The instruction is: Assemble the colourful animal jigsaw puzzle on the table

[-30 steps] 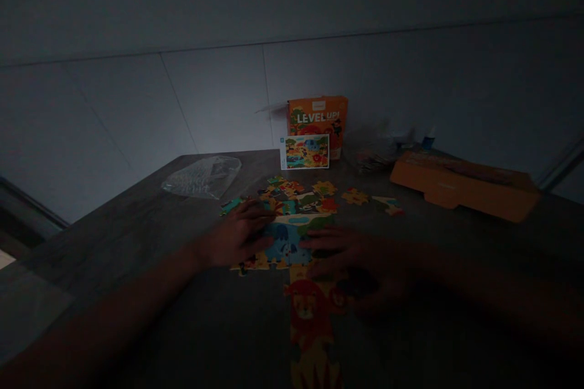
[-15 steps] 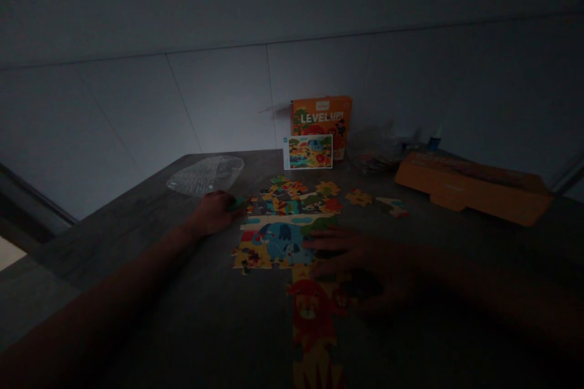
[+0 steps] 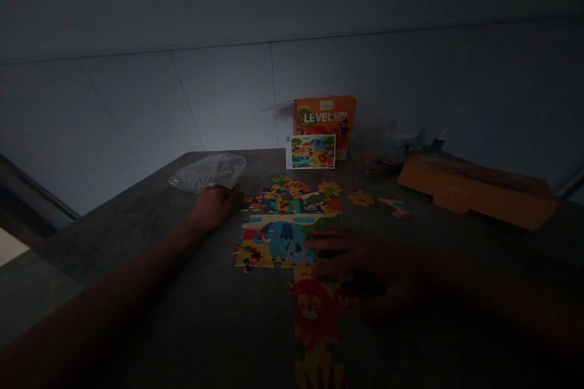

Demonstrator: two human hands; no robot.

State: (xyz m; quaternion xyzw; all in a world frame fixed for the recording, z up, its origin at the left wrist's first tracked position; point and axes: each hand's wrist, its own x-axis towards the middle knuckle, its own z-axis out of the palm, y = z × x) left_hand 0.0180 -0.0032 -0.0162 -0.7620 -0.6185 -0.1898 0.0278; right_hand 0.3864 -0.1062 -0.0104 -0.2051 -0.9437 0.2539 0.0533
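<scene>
My left hand (image 3: pixel 212 209) is closed at the left of the loose pieces, fingers pinched on a puzzle piece (image 3: pixel 235 185) that shows only as a thin tilted edge. My right hand (image 3: pixel 351 258) rests with fingers spread on the right side of the joined elephant section (image 3: pixel 280 240). Below that section runs a joined strip with a red lion (image 3: pixel 310 304), partly in shadow. Several loose puzzle pieces (image 3: pixel 296 187) lie just beyond the elephant section, and one yellow piece (image 3: pixel 361 197) sits apart to the right.
A picture card (image 3: pixel 312 152) leans on an orange box (image 3: pixel 326 110) at the wall. Clear plastic packaging (image 3: pixel 207 173) lies at the back left. On the right are an orange box tray (image 3: pixel 474 188), a blurry plastic bag (image 3: pixel 378 155) and a small blue-capped bottle (image 3: pixel 438 141). The light is dim.
My left hand has tipped up the puzzle piece, whose green face showed before and is now seen edge-on. My right hand stays on the puzzle. The view has shifted slightly.
</scene>
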